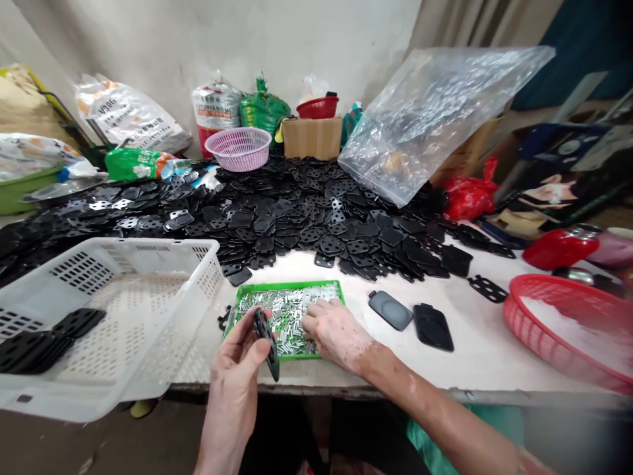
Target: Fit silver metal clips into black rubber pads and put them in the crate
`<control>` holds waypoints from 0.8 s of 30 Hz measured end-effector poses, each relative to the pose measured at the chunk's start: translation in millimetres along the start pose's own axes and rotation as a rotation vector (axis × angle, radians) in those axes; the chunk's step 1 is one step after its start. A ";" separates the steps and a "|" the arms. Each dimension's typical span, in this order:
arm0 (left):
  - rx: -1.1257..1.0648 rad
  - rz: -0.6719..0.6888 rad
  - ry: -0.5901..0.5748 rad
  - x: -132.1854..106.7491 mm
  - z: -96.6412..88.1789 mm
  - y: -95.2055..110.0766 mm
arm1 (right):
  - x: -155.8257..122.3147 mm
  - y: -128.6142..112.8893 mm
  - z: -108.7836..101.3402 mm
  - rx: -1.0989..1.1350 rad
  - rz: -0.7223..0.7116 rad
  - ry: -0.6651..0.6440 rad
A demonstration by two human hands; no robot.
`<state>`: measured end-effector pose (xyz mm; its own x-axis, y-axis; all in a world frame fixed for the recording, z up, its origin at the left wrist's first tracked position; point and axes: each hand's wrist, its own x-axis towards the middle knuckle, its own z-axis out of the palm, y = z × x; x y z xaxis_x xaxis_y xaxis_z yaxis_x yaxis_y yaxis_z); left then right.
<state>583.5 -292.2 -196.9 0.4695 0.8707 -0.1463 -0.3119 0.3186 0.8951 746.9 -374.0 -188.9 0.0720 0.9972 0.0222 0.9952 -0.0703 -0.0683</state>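
Note:
My left hand [241,363] holds a black plastic plate with holes [268,344] on edge between thumb and fingers, just over the near left part of a green tray [341,290]. Many small silvery metal pieces [289,307] fill the tray. Over the tray's right side, my right hand [336,333] reaches down with its fingers curled together among the pieces. Its fingertips are partly hidden, so what they pinch cannot be made out. Two flat black plates, one greyish [390,310] and one darker [434,327], lie on the table right of my right hand.
A wide heap of black plates [297,218] covers the table's back. On the left stands a white perforated basket [148,290] with some stacked plates [49,336]. At right is a red basket [534,330]; a clear plastic bag [435,119] rises behind the heap.

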 end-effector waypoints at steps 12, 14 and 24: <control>0.630 0.123 0.011 0.6 8.9 2.3 | -6.3 11.4 3.3 0.517 0.113 0.223; 0.696 0.152 0.008 0.2 13.5 3.1 | -6.5 12.5 -0.8 0.861 0.174 0.276; 0.770 0.186 -0.074 1.7 29.2 -6.4 | -11.7 6.7 -15.6 1.429 0.214 0.413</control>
<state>610.5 -303.7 -190.6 0.5276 0.8486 0.0385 0.2550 -0.2015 0.9457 753.7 -386.5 -174.0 0.4591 0.8770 0.1420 0.0799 0.1184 -0.9897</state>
